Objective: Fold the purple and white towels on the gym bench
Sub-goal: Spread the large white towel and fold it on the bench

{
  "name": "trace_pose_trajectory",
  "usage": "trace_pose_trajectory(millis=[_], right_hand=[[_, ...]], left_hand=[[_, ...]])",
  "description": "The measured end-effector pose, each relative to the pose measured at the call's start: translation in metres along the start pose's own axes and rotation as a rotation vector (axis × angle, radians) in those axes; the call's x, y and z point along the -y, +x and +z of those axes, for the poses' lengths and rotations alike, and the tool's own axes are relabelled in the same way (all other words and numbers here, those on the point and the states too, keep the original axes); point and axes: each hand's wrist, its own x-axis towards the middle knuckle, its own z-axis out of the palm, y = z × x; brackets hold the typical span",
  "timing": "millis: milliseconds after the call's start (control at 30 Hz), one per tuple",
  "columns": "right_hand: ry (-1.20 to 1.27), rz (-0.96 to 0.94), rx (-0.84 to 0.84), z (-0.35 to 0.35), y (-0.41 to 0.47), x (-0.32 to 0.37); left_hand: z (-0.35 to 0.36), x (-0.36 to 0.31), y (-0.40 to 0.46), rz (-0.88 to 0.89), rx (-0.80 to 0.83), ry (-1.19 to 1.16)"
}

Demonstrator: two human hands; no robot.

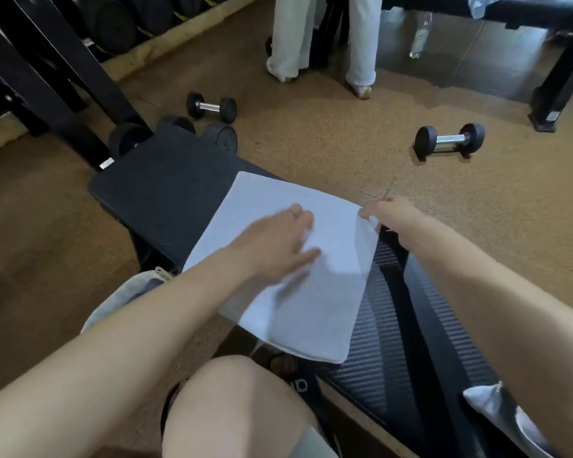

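Note:
A white towel point(272, 200) lies spread flat and folded over on the black gym bench point(166, 190), running from the far middle toward my knee. My left hand point(278, 246) rests on top of it with fingers stretched out, pressing the cloth down. At the towel's right far corner my right hand point(387, 216) pinches the edge, which is lifted a little off the bench. A second pale cloth point(500, 414) shows at the bottom right, partly hidden by my right arm. No purple towel is visible.
Two small dumbbells point(211, 106) point(450, 140) lie on the cork floor beyond the bench. A larger dumbbell point(176, 137) sits at the bench's far end. A person in white trousers point(288, 38) stands at the back. A black rack point(53, 61) is at left.

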Motion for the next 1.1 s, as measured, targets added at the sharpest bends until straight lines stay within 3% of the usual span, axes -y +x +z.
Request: trace_pose_trajectory(millis=[67, 167, 267, 400, 567, 767, 867, 967, 1100], right_hand=[[0.038, -0.013, -0.027, -0.005, -0.004, 0.001], [0.068, -0.026, -0.051, -0.010, -0.010, 0.000], [0.068, -0.048, -0.081, -0.018, -0.012, -0.007], [0.071, -0.062, -0.133, -0.030, -0.016, -0.021], [0.001, -0.074, -0.143, -0.042, -0.022, -0.036], [-0.007, -0.096, -0.161, -0.050, -0.027, -0.041], [0.058, -0.099, -0.140, -0.053, -0.030, -0.036], [0.140, -0.118, -0.080, -0.056, -0.030, -0.023], [0.231, -0.109, 0.116, -0.053, -0.028, 0.010]], left_hand=[[0.001, -0.034, -0.019, 0.164, 0.198, -0.054], [0.015, -0.076, -0.043, 0.291, 0.358, 0.216], [0.031, -0.099, -0.055, 0.295, 0.364, 0.448], [0.039, -0.110, -0.069, 0.301, 0.376, 0.515], [0.047, -0.111, -0.084, 0.209, 0.239, 0.529], [0.063, -0.117, -0.107, 0.212, 0.288, 0.674], [0.051, -0.118, -0.112, 0.155, 0.189, 0.520], [0.025, -0.102, -0.114, 0.013, 0.197, 0.163], [-0.013, -0.062, -0.121, -0.107, 0.153, -0.155]])
